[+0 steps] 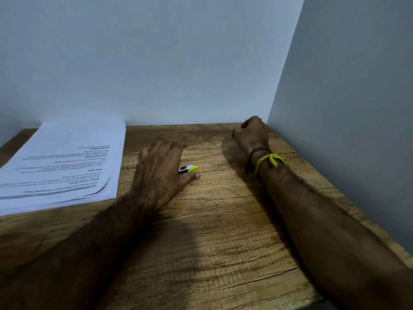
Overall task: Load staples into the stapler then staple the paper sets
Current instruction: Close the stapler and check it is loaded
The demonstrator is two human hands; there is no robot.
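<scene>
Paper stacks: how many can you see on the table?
1. One paper stack lies at the table's far left, beside the left hand. Individual sets within it cannot be told apart.

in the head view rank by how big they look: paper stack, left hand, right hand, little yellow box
1. paper stack
2. left hand
3. right hand, though it is farther from the camera and closed, so unsure
4. yellow box, partly hidden under the left hand

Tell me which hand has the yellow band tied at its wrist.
The right hand, curled into a fist near the side wall, has the yellow band tied at its wrist. The left hand, spread over a small yellow object, has none.
</scene>
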